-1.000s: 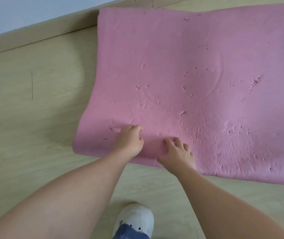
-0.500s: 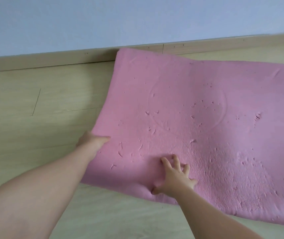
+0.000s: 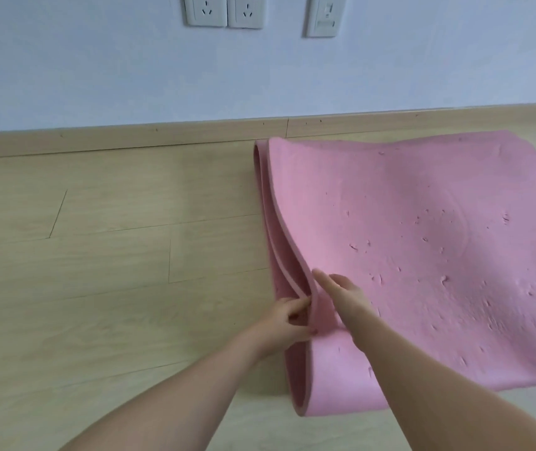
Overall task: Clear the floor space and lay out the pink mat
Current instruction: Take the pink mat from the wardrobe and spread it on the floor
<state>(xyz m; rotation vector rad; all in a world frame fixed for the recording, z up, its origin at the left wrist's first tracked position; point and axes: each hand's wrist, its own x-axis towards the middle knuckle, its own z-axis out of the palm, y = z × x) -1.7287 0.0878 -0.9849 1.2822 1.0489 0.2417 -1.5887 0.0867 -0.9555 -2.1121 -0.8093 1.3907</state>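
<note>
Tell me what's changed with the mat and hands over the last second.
The left hand moved from the top surface to the pink mat's left edge and now grips between its layers, lifting the top one. The right hand stayed pressed flat on top. The mat stayed folded.

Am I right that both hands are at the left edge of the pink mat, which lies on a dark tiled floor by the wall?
Not quite: the floor is light wood planks, not dark tiles, as the head view shows. Otherwise yes: the left hand and right hand are at the mat's left edge, by the wall.
</note>
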